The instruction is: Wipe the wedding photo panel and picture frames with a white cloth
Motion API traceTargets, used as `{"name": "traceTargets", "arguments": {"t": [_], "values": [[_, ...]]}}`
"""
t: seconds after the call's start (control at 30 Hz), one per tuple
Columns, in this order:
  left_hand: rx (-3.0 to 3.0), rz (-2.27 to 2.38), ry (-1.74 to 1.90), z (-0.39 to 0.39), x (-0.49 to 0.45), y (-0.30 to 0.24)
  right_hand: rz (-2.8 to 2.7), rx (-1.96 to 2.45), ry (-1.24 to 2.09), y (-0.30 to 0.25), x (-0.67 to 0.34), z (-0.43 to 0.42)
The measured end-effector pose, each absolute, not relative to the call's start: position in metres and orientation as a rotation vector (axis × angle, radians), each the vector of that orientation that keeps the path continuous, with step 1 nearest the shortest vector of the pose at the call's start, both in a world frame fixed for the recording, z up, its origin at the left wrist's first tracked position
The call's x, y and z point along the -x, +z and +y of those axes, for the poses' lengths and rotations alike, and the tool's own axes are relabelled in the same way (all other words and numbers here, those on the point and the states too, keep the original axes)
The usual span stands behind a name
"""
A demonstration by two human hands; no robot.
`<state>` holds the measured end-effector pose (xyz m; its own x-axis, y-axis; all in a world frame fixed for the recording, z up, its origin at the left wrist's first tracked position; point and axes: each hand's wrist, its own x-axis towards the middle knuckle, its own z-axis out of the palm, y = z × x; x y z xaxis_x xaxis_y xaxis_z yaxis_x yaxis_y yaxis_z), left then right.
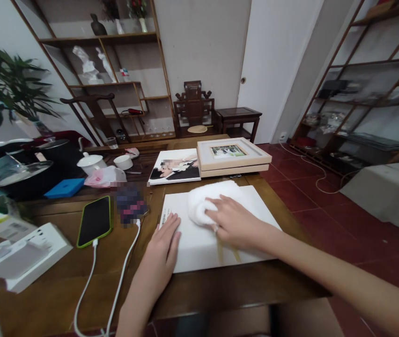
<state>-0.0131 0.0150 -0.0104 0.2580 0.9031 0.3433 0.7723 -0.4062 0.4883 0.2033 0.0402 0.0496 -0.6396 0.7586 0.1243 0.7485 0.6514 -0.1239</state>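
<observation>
A flat white board (192,252) with a barcode label and yellowish streaks lies near the table's front edge. My left hand (164,243) rests flat on its left edge, fingers stretched out. On the board's upper middle, my right hand (236,222) grips a folded white towel (206,194) and presses it against the surface. The fingertips are partly sunk in the cloth. Just behind the board lies a photo panel (174,166) showing a couple, and beside it are stacked pale wooden picture frames (234,157).
Left of the board, a green-cased phone (96,221) lies plugged into a white cable (83,299). Further left are a white box (40,257), a blue box (65,187), a white teapot (91,164) and a black pot (24,175). The wooden table (241,290) ends at the right.
</observation>
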Motion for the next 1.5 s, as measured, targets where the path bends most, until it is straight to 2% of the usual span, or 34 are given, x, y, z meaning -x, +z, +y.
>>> {"name": "traceTargets", "arguments": {"t": [0.17,0.37,0.5,0.7,0.8,0.93,1.07,1.17,1.33,1.5], "values": [[-2.407,1.576,0.874,0.016,0.014,-0.011,-2.707,1.169,0.103,0.056,-0.165,0.086],[-2.416,1.573,0.884,0.016,0.015,-0.007,-2.734,1.158,0.187,0.064,-0.124,0.093],[-2.387,1.581,0.882,0.016,0.016,-0.009,-2.670,1.304,0.213,0.068,-0.155,0.090],[-2.397,1.575,0.880,0.015,0.015,-0.010,-2.522,1.559,0.220,0.058,-0.255,0.085],[-2.403,1.587,0.883,0.015,0.014,-0.010,-2.496,1.620,0.207,0.047,-0.286,0.065],[-2.392,1.598,0.871,0.015,0.013,-0.009,-2.564,1.473,0.212,0.041,-0.292,0.006],[-2.391,1.601,0.847,0.015,0.013,-0.009,-2.659,1.302,0.295,0.054,-0.285,-0.059],[-2.399,1.588,0.846,0.015,0.014,-0.009,-2.720,1.280,0.335,0.065,-0.284,-0.072],[-2.400,1.590,0.842,0.015,0.014,-0.007,-2.644,1.441,0.389,0.059,-0.286,-0.009],[-2.380,1.593,0.840,0.015,0.015,-0.006,-2.535,1.406,0.261,0.044,-0.279,0.065]]}}
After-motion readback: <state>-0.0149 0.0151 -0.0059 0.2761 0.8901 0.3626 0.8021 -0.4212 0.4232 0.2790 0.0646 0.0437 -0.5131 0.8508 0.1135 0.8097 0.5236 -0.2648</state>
